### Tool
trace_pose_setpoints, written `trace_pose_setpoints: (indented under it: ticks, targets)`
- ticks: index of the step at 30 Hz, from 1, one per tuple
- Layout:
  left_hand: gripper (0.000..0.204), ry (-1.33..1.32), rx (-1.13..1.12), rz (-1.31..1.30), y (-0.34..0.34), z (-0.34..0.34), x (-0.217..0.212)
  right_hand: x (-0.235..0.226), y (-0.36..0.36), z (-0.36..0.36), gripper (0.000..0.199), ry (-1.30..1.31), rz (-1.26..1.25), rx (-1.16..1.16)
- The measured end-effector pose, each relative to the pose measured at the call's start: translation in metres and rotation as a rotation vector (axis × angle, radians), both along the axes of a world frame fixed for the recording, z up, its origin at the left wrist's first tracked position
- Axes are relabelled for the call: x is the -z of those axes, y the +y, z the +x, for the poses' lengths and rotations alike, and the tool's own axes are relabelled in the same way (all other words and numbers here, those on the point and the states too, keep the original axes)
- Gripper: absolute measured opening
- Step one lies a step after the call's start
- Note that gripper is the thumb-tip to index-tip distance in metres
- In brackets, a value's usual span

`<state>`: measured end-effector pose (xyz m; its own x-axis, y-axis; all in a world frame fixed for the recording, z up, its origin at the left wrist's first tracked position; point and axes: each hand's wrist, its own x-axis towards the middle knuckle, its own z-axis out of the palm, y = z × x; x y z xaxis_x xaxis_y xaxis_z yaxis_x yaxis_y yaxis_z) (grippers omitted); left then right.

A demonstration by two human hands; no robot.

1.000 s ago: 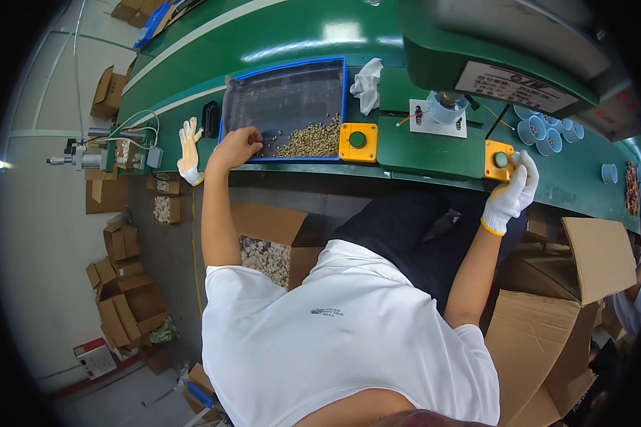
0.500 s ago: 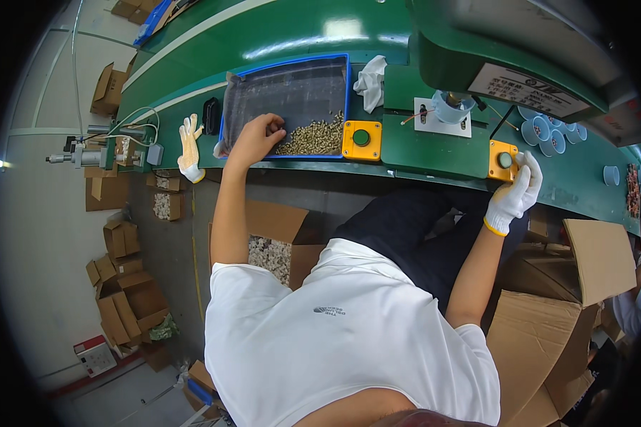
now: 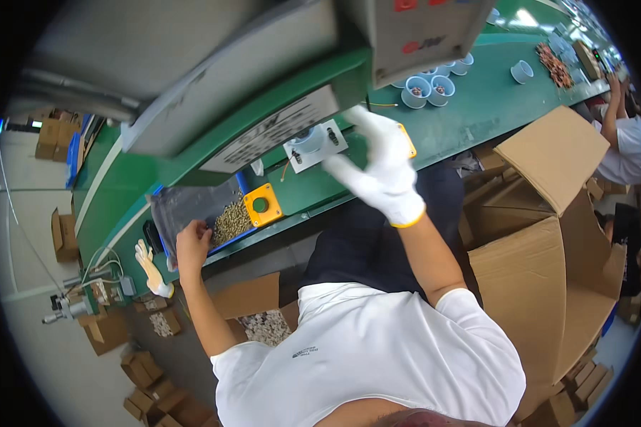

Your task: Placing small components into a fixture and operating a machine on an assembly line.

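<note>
- Head view: green bench (image 3: 477,114) runs from lower left up to top right; grey machine housing (image 3: 192,64) hangs over its far side.
- Big open cardboard box (image 3: 548,235) sits at the person's right, below the bench's near edge; more boxes on the floor at left.
- Blue-rimmed tray (image 3: 192,206) rests at the bench's near edge, left end, w/ a heap of small tan parts (image 3: 231,220) in its right corner.
- Left hand (image 3: 192,245), bare, is down in the tray at the edge of that heap; fingers curled onto the parts, but can't tell if any are actually pinched.
- Right hand (image 3: 381,167), white glove, is raised above the bench's near edge, fingers spread, holding nothing. It's just right of a small white fixture (image 3: 315,144) under the housing.
- Yellow button box (image 3: 262,205) w/ green button sits touching the tray's right side; a second one is mostly hidden behind the glove.
- Pale blue cups (image 3: 427,89) stand further along the bench, toward the far right corner.
- Judgement: looks like the pick-up step, left hand gathering parts from the tray. Next move prob. calls for a firm pinch on one small part, then a careful carry to the fixture w/o spilling.
</note>
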<state>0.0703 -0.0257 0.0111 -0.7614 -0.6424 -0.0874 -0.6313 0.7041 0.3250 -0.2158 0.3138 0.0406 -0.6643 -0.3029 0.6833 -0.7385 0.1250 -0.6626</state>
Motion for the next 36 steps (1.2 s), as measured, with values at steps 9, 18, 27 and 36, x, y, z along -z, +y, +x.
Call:
trace_pose_setpoints:
  ticks: [9,18,27,36]
  targets:
    - [0.013,0.029,0.071,0.031,-0.008,0.004,0.007,-0.025,-0.013,-0.033,0.05,0.153,-0.413,-0.107]
    - [0.014,-0.054,0.168,0.027,-0.024,0.018,0.012,-0.018,0.002,-0.286,0.039,-0.083,0.496,0.437]
    - [0.021,0.177,0.093,0.006,0.02,-0.03,0.018,0.008,0.02,-0.348,0.034,0.151,0.726,0.222]
    - [0.027,0.622,0.084,0.227,0.065,-0.127,0.039,0.055,0.212,-0.343,0.063,0.178,0.455,1.355]
